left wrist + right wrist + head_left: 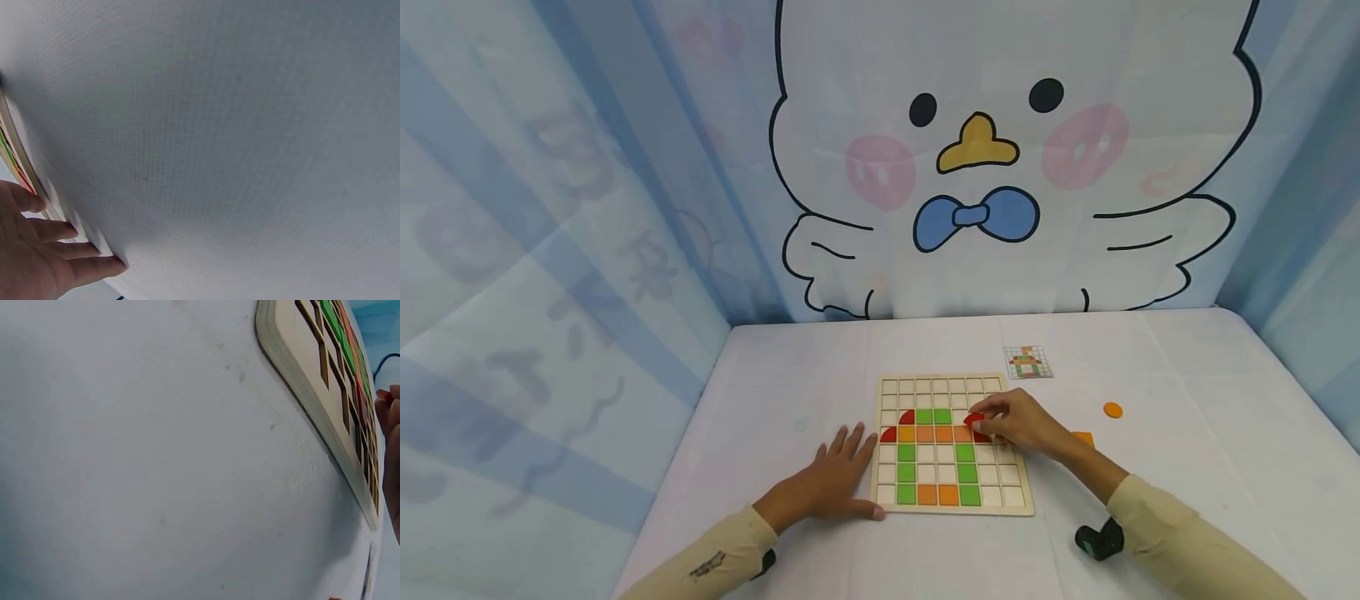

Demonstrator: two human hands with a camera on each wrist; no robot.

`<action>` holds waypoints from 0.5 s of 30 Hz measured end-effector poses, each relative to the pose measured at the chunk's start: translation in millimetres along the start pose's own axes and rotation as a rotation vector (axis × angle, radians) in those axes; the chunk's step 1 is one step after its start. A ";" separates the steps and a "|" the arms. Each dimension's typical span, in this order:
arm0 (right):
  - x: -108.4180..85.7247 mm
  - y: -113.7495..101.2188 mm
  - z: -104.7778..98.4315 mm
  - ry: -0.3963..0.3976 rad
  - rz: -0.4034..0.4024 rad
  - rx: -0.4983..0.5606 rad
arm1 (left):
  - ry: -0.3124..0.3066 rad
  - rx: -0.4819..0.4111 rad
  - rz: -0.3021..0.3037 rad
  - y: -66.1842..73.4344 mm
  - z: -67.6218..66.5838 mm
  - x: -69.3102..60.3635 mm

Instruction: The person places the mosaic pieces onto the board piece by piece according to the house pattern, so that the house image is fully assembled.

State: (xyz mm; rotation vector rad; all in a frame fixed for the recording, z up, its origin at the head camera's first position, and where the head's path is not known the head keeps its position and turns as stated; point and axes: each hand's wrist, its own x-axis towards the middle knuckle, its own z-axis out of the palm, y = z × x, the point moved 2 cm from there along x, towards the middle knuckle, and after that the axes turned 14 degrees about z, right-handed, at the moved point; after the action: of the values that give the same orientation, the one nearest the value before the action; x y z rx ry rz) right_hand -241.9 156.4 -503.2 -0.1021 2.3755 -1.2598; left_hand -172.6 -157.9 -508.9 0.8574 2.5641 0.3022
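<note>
A pale wooden grid board (956, 386) lies on the white table, with green, orange and red pieces set in some of its cells. My right hand (1022, 421) pinches a red piece (973, 418) with a curved edge, just above the board's right half. Below it, another red piece (982, 437) sits at the end of the orange row. Two red quarter-rounds, the upper one (907, 417) and the lower one (889, 435), lie at the left. My left hand (835, 483) rests with spread fingers against the board's left edge; its fingers (94, 269) show in the left wrist view.
Behind the board lies a small picture card (1028, 362) with a coloured grid pattern. To the right are an orange disc (1112, 410) and an orange piece (1083, 437), partly hidden by my right forearm. A printed curtain (985, 275) hangs behind the table.
</note>
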 end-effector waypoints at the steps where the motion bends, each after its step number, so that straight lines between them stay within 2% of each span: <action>1: 1.6 -1.2 1.1 0.003 -0.004 -0.007 | -0.001 0.001 -0.001 0.2 -0.2 -0.2; 10: 18.3 -5.0 10.1 0.074 0.002 -0.039 | -0.002 0.009 0.001 1.0 -1.6 -0.8; 15: 23.9 -6.8 15.7 0.157 -0.019 -0.129 | -0.003 0.004 0.001 1.7 -2.3 -1.0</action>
State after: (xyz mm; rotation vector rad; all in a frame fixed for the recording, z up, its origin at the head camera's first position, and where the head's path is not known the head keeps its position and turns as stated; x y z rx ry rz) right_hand -257.7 134.0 -513.7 -0.0686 2.5956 -1.1602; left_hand -172.0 -157.3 -505.9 0.8596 2.5629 0.2960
